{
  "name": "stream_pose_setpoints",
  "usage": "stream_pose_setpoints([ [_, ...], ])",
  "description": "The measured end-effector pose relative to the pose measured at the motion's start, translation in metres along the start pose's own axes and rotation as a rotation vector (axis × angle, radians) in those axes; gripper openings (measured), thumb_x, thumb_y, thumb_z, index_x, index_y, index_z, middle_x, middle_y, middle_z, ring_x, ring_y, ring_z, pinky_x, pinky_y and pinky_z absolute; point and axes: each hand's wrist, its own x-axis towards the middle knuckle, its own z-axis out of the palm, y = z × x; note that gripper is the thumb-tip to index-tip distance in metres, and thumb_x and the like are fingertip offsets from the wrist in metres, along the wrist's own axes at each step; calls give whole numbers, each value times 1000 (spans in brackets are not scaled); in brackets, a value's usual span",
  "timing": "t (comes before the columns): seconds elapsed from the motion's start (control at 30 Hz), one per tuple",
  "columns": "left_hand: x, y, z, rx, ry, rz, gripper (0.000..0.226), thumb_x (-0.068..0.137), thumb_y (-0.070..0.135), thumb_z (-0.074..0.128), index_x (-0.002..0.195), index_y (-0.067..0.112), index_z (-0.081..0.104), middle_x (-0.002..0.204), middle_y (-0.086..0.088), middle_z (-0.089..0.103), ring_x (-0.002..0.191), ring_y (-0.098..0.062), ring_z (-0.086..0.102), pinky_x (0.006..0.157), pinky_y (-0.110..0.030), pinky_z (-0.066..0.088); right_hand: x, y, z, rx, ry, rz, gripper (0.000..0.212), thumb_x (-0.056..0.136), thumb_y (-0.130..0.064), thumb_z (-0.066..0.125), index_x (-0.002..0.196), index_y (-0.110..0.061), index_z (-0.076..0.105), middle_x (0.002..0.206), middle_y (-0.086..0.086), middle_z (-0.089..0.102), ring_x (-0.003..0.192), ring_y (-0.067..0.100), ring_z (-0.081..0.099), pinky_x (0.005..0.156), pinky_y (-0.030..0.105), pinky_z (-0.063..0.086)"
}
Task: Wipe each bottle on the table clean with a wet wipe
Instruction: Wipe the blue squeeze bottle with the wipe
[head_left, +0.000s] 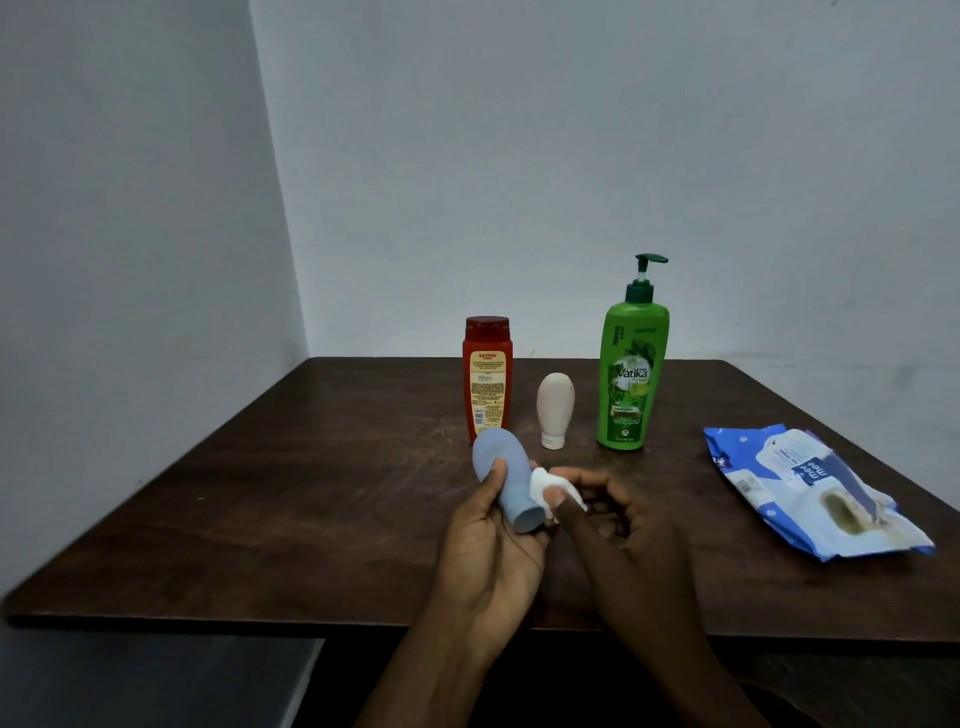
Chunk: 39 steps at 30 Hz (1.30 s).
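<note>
My left hand (491, 551) grips a small blue bottle (501, 475) tilted above the table, its cap end pointing toward me. Against the bottle's right side my right hand (610, 514) pinches a bunched white wet wipe (543, 486). Behind them stand a red bottle (487, 376), a small cream bottle (555, 408) resting on its white cap, and a tall green pump bottle (631, 364).
A blue and white wet wipe pack (810, 488) lies at the right of the dark wooden table (311, 493). Grey walls close in behind and to the left. The table's front edge runs just below my wrists.
</note>
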Motion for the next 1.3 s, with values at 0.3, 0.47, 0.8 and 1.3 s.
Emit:
stream_pose_setpoints([
  [0.3, -5, 3, 8, -44, 72, -64, 46, 91, 41, 50, 103, -3, 54, 77, -25, 62, 59, -31, 64, 35, -43, 53, -17, 12, 5, -322, 12, -533, 31, 84, -21, 71, 112, -34, 66, 107, -17, 63, 98, 6, 62, 85, 26, 49],
  [0.47, -13, 2, 10, -126, 92, -45, 41, 101, 33, 44, 103, -6, 57, 91, -26, 62, 83, -31, 55, 42, -42, 55, -8, 9, -8, -548, 26, -553, 23, 84, -39, 63, 99, -28, 75, 96, -11, 71, 88, 10, 65, 78, 43, 52],
  [0.8, -16, 2, 13, -296, -49, -76, 39, 95, 28, 50, 107, -9, 56, 89, -30, 63, 86, -27, 56, 48, -24, 56, -2, -6, 8, -507, 153, -441, 26, 90, -44, 64, 87, -18, 70, 87, -5, 68, 83, 15, 63, 72, 44, 51],
  [1.3, 3, 45, -5, 511, 99, 236, 32, 87, 8, 64, 119, 3, 60, 112, -15, 66, 106, -26, 63, 99, -41, 51, 24, 27, 3, -509, -115, -314, 24, 82, -46, 61, 97, -32, 74, 92, -17, 67, 89, 5, 61, 78, 41, 51],
])
